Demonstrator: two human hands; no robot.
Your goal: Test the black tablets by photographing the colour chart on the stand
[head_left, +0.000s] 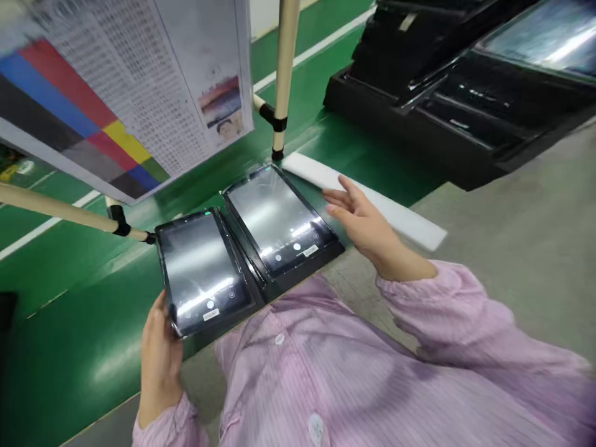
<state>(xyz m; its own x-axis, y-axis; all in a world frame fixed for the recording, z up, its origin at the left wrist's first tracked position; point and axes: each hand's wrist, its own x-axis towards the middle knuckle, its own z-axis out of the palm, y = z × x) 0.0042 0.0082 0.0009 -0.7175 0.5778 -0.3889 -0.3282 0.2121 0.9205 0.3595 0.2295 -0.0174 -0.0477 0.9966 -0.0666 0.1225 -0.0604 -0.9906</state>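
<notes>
At the lower left corner of the near tablet (201,272), the left hand (159,354) curls around the edge — fingers closed on its frame, thumb along the side. That tablet lies screen up on a green surface (69,347), just beside a second tablet (280,217) in a dark holder. Right of that one, the right hand (365,222) hovers open, fingers spread, holding nothing, in front of a white foam strip (410,226). Behind the tablets hangs a colour test chart (116,93) — black trays (456,105) stand farther right.
</notes>
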